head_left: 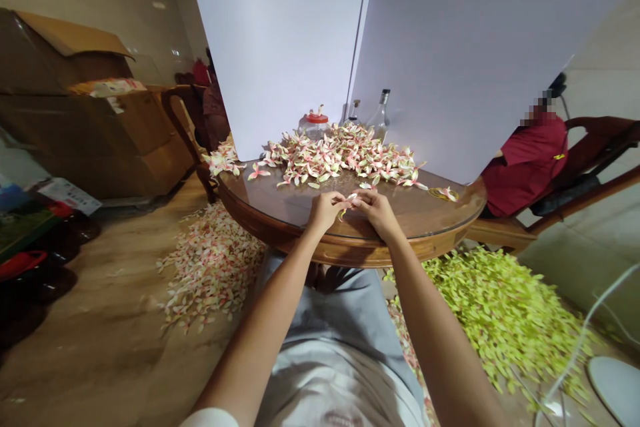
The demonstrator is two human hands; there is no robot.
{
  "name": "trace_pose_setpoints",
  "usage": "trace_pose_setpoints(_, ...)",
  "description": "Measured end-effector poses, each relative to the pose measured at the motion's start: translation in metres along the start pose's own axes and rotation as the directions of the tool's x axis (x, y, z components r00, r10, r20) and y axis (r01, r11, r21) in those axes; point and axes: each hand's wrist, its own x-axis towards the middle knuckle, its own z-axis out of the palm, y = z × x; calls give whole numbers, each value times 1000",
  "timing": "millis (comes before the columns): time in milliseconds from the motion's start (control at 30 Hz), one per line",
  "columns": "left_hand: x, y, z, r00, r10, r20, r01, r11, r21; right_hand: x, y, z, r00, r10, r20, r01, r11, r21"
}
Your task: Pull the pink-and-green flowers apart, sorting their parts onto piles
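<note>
Close together over the near edge of the round wooden table, my left hand and my right hand pinch one small pink-and-white flower between them. A bit of green-yellow petal hangs below the fingertips. Both hands are closed, and the fingers partly cover the flower. Beyond them lies a heap of similar flowers, pink, white and pale green. One loose flower rests left of the heap, and a petal lies just past my right fingers.
White panels stand behind the heap, with a red-lidded jar and glass bottles before them. Piles of pink petals and yellow-green pieces cover the floor on either side. A person in a red shirt sits at right. Cardboard boxes stand left.
</note>
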Motion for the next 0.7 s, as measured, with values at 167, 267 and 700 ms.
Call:
trace_pose_setpoints(167,0,-2,0,1000,-17,12,17,1000,-17,-1,-1,0,1000,3,-5,-3,1000,8)
trace_pose_setpoints(267,1,-2,0,1000,-16,4,16,1000,-12,-1,-2,0,1000,1,-5,-1,1000,12)
trace_pose_setpoints(700,1,-4,1,995,97,11,-98,989,109,-2,-2,3,999,-18,46,19,999,-27)
